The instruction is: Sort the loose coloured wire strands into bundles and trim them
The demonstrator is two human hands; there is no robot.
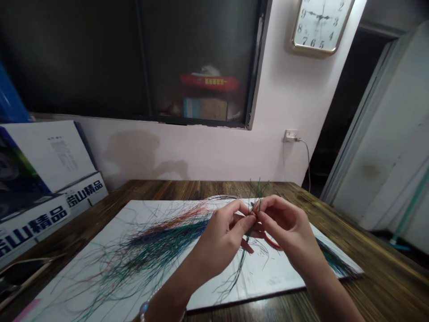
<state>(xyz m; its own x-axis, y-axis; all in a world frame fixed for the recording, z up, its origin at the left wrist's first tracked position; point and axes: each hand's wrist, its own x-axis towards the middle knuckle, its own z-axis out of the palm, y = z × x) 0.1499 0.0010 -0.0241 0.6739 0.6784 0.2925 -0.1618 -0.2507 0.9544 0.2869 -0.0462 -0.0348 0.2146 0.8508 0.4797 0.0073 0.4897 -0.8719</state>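
My left hand [225, 232] and my right hand [284, 226] meet above a white board [284, 275], fingertips pinched together on a small bunch of thin green strands [257, 193]. The strand tips stick up above my fingers and the loose ends trail down below them. Something red shows under my right hand; I cannot make out what it is. A large spread of fine coloured threads [157, 248], mostly green, blue and red, lies across the board to the left of my hands.
The board rests on a dark wooden table [385, 277]. Stacked printed boxes [40, 192] stand at the left edge. Behind are a pink wall with a dark window [134, 58], a clock [320, 24], a wall socket with a cable [291, 135], and a doorway at right.
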